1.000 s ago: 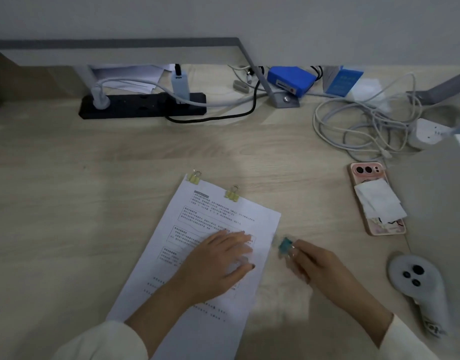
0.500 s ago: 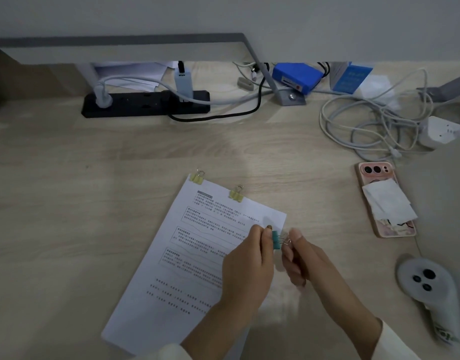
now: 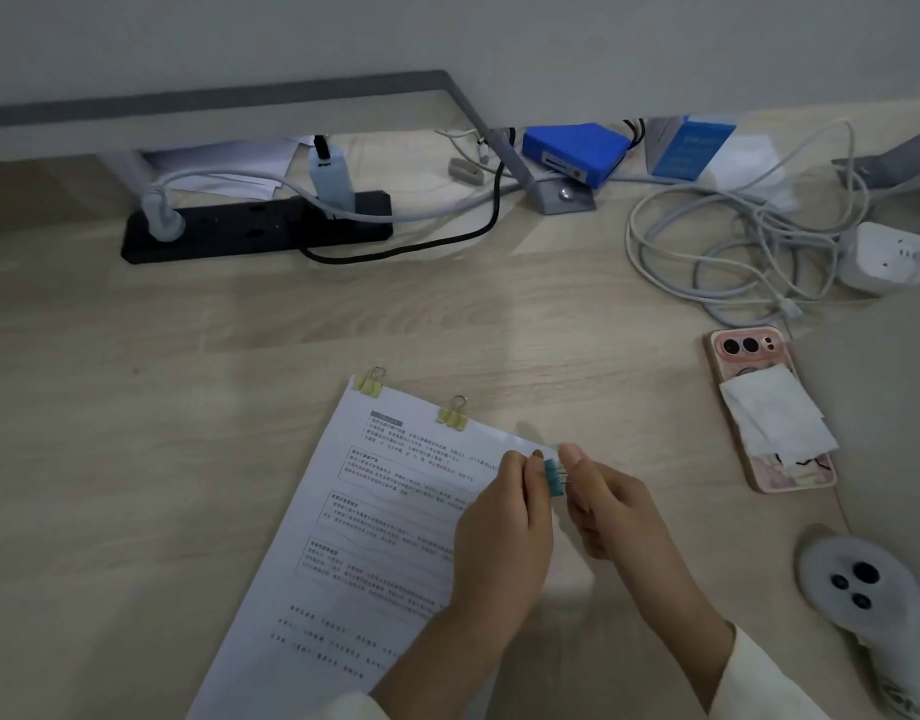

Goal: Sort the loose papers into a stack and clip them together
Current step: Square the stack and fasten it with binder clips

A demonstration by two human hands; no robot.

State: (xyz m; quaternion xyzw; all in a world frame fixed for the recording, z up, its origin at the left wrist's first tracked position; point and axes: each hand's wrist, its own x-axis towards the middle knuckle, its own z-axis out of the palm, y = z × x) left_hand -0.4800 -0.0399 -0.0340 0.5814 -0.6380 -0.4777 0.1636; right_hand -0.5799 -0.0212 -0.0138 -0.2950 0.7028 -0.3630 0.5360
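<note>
At the edge of the paper stack (image 3: 375, 517), a teal clip (image 3: 553, 477) sits between two hands.
Left hand (image 3: 499, 537) pinches its body; right hand (image 3: 616, 506) pinches its wire handles.

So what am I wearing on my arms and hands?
Your left hand and right hand are bare: no gloves, ring or watch in view. Further back, the left sleeve and right sleeve are plain cream fabric, ending short of the wrists.
</note>
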